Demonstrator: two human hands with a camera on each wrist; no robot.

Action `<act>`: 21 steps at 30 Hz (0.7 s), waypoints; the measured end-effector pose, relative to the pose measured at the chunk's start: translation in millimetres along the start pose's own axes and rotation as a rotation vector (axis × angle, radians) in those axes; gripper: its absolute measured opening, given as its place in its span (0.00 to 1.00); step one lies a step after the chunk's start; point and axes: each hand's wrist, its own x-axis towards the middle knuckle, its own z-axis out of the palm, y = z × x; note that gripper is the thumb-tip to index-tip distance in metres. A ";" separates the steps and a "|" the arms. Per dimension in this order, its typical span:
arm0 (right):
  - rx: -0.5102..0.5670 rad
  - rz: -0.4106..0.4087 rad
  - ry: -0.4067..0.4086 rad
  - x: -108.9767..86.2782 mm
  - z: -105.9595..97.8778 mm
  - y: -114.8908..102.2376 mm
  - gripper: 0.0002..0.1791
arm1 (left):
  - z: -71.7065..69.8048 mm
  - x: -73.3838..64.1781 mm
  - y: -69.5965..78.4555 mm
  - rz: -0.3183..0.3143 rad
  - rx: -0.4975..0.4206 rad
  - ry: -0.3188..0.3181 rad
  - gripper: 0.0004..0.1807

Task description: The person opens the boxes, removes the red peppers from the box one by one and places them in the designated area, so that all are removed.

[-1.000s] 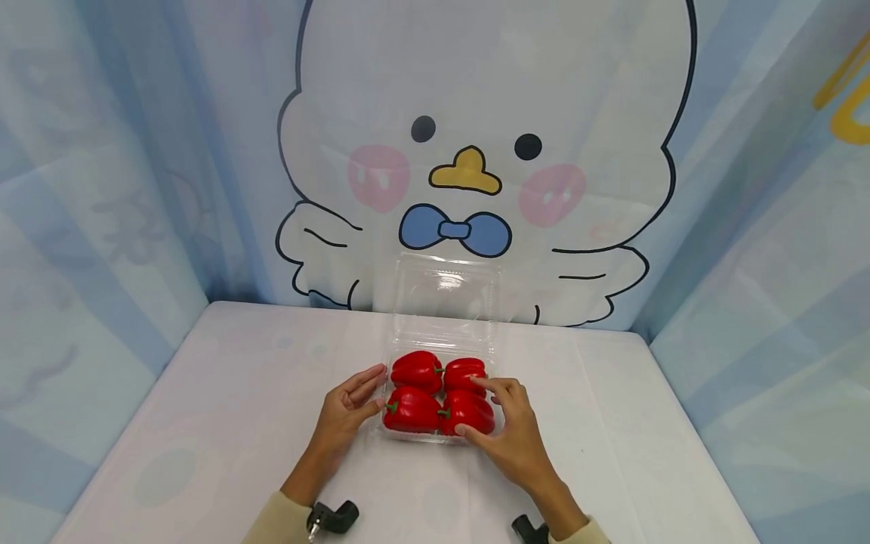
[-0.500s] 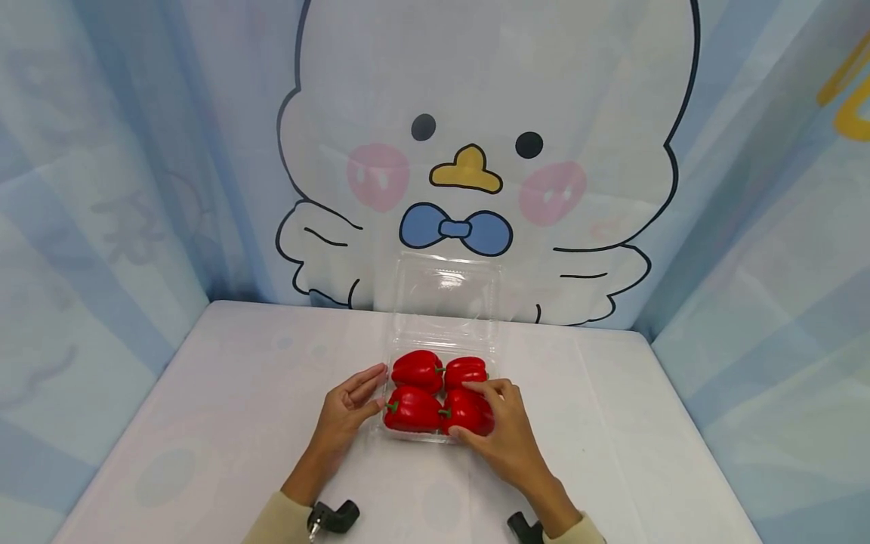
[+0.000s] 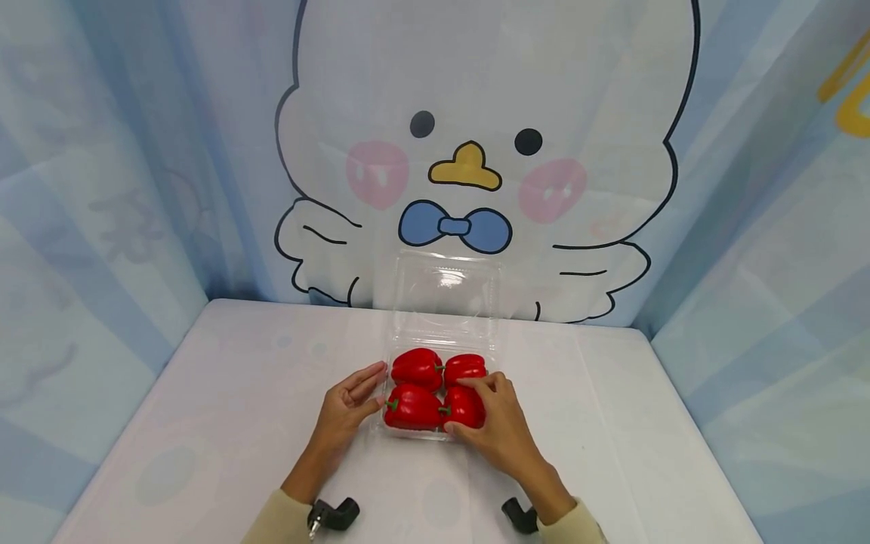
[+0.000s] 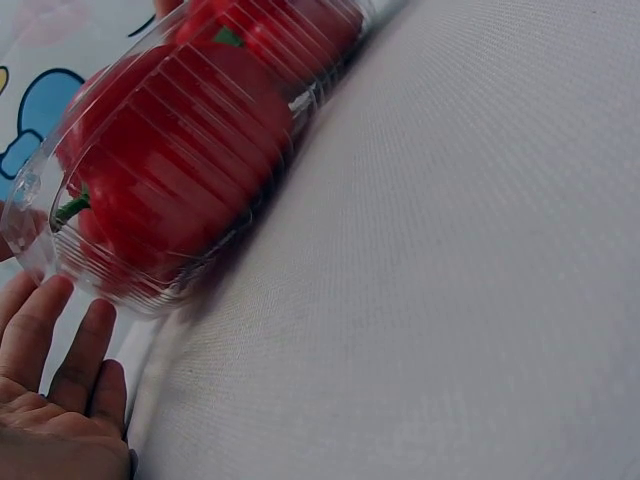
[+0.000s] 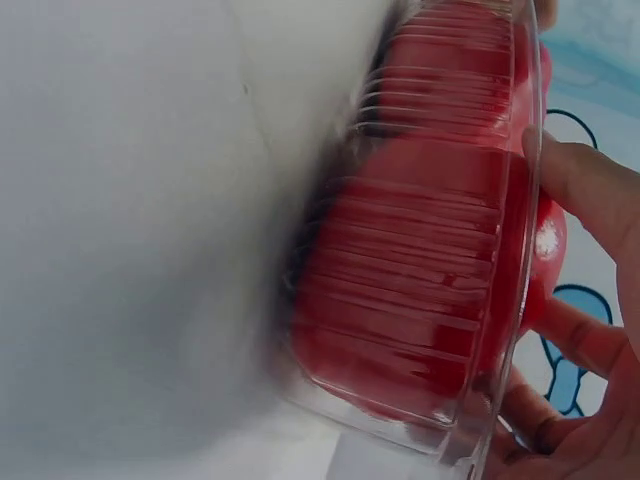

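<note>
Several red bell peppers with green stems fill a clear plastic clamshell box (image 3: 408,435), two rows deep. My right hand (image 3: 501,423) spans the near right bell pepper (image 3: 464,408), thumb at its front and fingers over its back, partly covering it. The right wrist view shows that bell pepper (image 5: 400,270) low behind the ribbed wall, with the thumb at the rim. My left hand (image 3: 345,404) rests at the box's left side, its fingers fairly straight and its thumb near the left front bell pepper (image 3: 413,408). In the left wrist view the fingertips lie right at the box's corner.
The box's clear lid (image 3: 445,291) stands raised at the back, leaning toward the curtain (image 3: 598,113) with a printed cartoon chick. A white cloth covers the table (image 3: 238,393). Curtains also hang on both sides.
My right hand has shifted left and closed in on the near right bell pepper, which has moved slightly left against its neighbour. The left hand has stayed in place.
</note>
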 end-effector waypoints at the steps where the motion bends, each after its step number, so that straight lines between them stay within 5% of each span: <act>1: -0.004 0.000 -0.008 0.4 -0.5 -0.3 0.40 | 0.2 0.0 -0.4 0.006 0.005 -0.002 0.31; 11: 0.008 0.004 -0.067 8.3 -6.1 -2.1 0.37 | -1.2 0.5 -1.5 0.027 0.013 -0.020 0.32; 21: 0.157 0.052 -0.032 9.3 -5.7 3.8 0.35 | 0.1 0.2 -0.5 0.001 0.010 -0.004 0.32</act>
